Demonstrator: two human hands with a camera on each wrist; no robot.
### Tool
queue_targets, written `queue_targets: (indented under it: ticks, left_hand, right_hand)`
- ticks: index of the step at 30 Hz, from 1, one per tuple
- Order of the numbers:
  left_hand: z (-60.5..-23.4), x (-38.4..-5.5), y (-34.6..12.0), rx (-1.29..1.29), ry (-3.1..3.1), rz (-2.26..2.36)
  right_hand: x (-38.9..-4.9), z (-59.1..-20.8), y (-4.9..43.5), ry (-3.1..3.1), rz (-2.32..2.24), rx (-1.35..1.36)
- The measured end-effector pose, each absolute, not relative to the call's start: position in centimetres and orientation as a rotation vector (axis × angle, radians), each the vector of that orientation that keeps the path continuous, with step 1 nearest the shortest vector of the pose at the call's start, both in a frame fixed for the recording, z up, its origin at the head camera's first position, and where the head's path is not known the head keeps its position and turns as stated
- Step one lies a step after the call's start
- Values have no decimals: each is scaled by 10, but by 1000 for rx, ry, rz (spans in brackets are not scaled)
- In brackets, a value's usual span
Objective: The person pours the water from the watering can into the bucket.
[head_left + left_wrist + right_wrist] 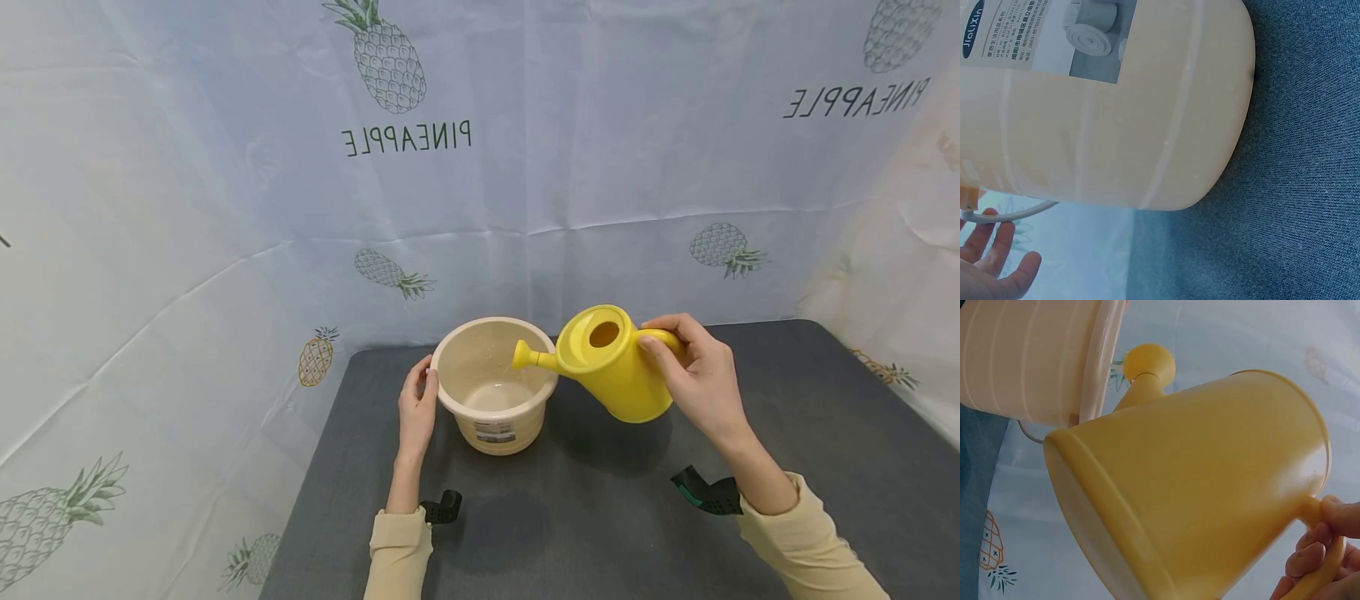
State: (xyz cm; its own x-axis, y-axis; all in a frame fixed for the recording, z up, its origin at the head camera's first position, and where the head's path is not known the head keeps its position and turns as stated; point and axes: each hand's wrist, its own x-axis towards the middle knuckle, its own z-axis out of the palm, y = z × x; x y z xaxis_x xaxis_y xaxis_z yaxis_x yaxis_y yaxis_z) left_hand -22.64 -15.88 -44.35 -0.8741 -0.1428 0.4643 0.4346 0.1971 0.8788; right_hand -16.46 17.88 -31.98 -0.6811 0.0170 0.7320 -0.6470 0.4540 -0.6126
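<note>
Cream bucket point(1166, 134) with "JiaLiXin" label point(1050, 37)

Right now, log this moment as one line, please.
right grip: holds yellow watering can by handle | can: tilted, spout over bucket | left grip: at bucket's rim | bucket: upright on dark table

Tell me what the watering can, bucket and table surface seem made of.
Watering can: likely smooth, semi-gloss plastic, judging by its even yellow and soft highlights.
Bucket: probably plastic too, satin, with pale bands around its smooth wall.
Table surface: looks like matte fabric; a fine ribbed weave shows up close.
</note>
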Motion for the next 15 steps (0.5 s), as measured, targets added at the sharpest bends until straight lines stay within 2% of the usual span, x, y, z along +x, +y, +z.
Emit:
queue_targets:
  ticks: [8, 15]
  left_hand:
    - [-440, -224, -159, -227, -2060, -1780]
    - [-419, -212, -156, -230, -2071, -1820]
  right_hand:
    - [-164, -319, 179, -2032, 1264, 506]
    - [-166, -320, 179, -2027, 1258, 526]
